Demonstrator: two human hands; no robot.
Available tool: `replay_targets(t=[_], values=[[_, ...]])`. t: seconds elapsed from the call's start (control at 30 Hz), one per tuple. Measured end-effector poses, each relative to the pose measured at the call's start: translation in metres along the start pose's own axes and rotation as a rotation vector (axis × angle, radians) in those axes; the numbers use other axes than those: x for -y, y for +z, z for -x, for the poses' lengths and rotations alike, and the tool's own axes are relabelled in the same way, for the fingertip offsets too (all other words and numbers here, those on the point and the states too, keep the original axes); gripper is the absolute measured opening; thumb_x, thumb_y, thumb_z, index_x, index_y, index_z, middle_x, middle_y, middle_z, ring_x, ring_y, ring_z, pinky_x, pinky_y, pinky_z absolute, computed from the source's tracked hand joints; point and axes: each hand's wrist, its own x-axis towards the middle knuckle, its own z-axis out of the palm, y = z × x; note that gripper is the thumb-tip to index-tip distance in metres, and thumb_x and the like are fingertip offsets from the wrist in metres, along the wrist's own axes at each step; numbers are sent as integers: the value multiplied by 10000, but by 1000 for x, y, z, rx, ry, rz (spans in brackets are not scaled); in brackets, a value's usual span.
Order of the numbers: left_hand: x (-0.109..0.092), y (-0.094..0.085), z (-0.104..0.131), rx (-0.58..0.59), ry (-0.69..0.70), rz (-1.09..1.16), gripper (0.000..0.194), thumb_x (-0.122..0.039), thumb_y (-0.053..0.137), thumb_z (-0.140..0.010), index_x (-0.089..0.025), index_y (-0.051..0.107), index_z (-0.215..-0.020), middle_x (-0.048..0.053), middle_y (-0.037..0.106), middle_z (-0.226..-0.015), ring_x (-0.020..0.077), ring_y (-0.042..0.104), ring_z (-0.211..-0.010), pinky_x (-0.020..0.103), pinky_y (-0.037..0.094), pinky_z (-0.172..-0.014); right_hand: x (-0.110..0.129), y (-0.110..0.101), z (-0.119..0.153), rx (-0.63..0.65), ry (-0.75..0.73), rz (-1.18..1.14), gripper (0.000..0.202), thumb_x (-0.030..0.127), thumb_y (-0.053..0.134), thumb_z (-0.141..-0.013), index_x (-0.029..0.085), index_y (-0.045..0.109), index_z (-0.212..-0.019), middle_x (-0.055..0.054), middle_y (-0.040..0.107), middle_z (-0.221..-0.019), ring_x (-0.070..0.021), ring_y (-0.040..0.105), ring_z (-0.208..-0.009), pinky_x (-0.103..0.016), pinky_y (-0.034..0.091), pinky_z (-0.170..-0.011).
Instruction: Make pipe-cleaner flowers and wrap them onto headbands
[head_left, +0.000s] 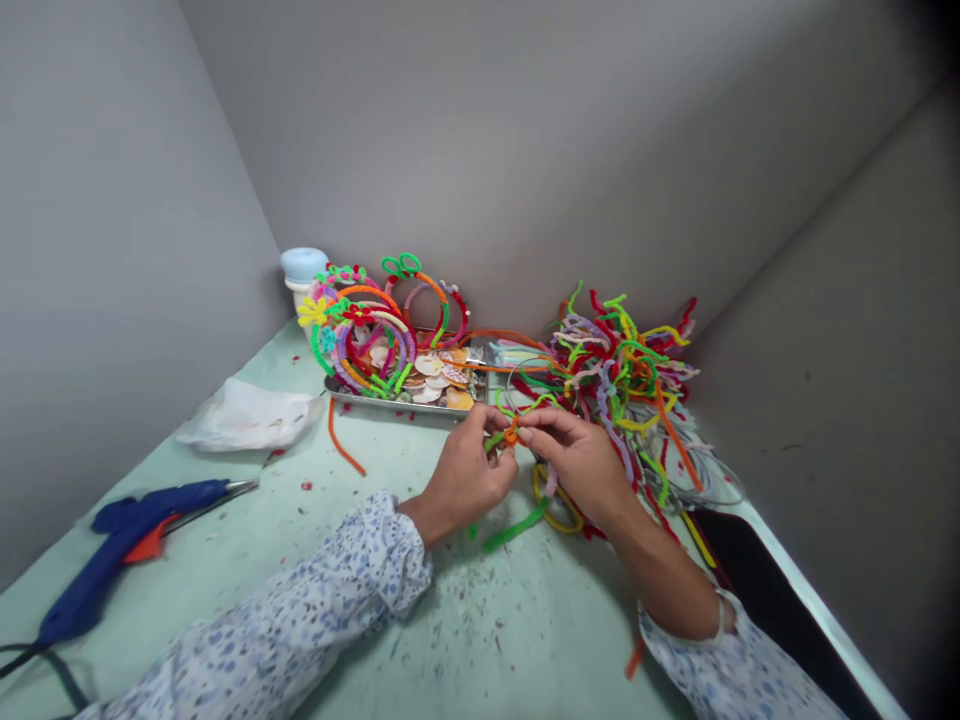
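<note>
Left hand: palm inward, fingers pinched
Right hand: back up, fingers pinched
Spacing: fingertips nearly meeting
Forearms: converging forward
Right wrist: bare

yeah so I can't make out any text, labels, brands, numbers or signs in this one, nothing legible at all tbh
</note>
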Motion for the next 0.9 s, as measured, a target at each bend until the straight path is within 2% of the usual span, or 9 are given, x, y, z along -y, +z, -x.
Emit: replay_targets(t=[0.13, 0.4, 0.67, 0.9], values=[[-2, 0, 2, 6, 0, 30, 168, -189, 516, -781, -188, 448, -936, 4, 524, -866, 94, 492, -660, 221, 402, -600, 1, 2, 0, 1, 7, -46, 226, 394, 659, -731, 225, 687, -879, -21, 704, -889, -161, 644, -677, -275, 507, -579], [-4, -3, 0, -20, -50, 35, 99, -236, 517, -808, -178, 497, -886, -19, 544, -792, 65, 410, -529, 209, 334, -508, 4, 4, -1, -7, 45, -38, 222, 373, 645, -730, 205, 681, -871, -33, 700, -833, -180, 648, -691, -279, 508, -552], [0, -2, -2, -5, -89, 93, 137, -297, 479, -857, -177, 529, -899, -12, 572, -771, 84, 452, -578, 205, 350, -534, 2, 0, -1, 10, 38, -4, 259, 393, 644, -731, 208, 698, -904, -36, 704, -833, -171, 643, -662, -292, 518, -572], [1, -1, -1, 21, -92, 87, 161, -312, 450, -879, -191, 534, -944, 8, 577, -789, 112, 495, -635, 226, 397, -591, 2, -1, -3, 9, 57, -5, 224, 360, 636, -740, 210, 699, -895, -39, 707, -836, -204, 653, -741, -318, 536, -607]])
